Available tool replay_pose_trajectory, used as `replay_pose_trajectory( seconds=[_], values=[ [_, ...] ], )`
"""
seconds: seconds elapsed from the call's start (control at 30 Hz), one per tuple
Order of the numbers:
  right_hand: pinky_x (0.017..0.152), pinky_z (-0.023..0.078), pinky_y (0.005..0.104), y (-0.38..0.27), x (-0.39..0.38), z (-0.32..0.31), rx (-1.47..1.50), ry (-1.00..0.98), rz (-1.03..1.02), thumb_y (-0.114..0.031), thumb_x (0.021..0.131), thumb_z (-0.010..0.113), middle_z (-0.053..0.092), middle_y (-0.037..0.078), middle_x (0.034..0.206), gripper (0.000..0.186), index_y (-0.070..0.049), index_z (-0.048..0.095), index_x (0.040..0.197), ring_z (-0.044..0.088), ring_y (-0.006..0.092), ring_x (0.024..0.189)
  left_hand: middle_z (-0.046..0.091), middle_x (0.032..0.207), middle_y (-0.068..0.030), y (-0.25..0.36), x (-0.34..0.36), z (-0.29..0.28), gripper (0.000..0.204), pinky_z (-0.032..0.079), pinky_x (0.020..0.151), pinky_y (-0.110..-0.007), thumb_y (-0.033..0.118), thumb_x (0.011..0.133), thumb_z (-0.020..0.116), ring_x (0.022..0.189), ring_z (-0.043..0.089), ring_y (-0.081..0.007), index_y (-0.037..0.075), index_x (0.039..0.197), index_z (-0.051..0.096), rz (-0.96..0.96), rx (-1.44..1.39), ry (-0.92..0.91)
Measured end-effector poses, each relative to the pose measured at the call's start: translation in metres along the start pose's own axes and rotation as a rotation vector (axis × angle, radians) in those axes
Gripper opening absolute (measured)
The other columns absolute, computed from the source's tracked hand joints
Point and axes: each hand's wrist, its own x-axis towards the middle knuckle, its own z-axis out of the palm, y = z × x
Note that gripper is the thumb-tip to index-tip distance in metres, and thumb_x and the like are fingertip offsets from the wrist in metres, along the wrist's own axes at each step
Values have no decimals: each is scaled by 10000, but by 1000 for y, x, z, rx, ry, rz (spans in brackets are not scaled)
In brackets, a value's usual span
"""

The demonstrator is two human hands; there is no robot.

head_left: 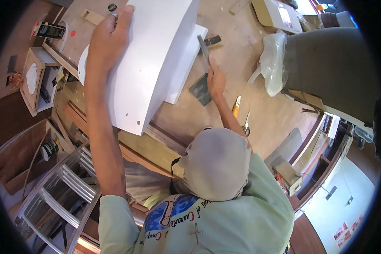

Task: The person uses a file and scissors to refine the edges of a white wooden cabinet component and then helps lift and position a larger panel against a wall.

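Observation:
My left hand [109, 42] grips the left edge of a long white panel piece [142, 63], thumb lying on its upper face. The piece is tilted and has small holes near its near end. Part of a second white board [184, 67] shows at its right side. My right hand [217, 80] is closed around a thin, flat grey strip [203, 48], just right of the white board. A dark grey square sheet [201, 89] lies left of that hand, and a short black piece [213, 40] lies beyond it. A yellow-handled cutter [236, 108] and scissors [247, 123] lie to its right.
These lie on a brown worktable [249, 76]. A clear plastic bag [274, 63] and a large grey rounded object [330, 67] stand at the right. A cardboard box [269, 17] is farther back. An aluminium ladder [59, 197] leans at the lower left, beside an open wooden box [19, 156].

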Motion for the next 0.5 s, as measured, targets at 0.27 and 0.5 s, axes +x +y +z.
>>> replay_pose_trajectory(
  seconds=[0.27, 0.5],
  values=[
    [804, 481, 500, -8, 52, -1, 72, -6, 66, -223, 1006, 539, 633, 268, 985, 465, -280, 514, 1467, 603, 443, 894, 694, 910, -267, 2, -3, 7, 573, 481, 825, -424, 446, 1027, 465, 880, 670, -326, -95, 995, 648, 74, -7, 97],
    [789, 470, 505, -3, 40, 5, 35, -18, 60, -229, 1013, 526, 631, 249, 947, 437, -242, 536, 1450, 604, 426, 895, 703, 980, -186, -11, 1, 7, 595, 465, 901, -338, 503, 1019, 493, 951, 645, -229, -56, 1126, 670, 125, -47, 137]
  ],
)
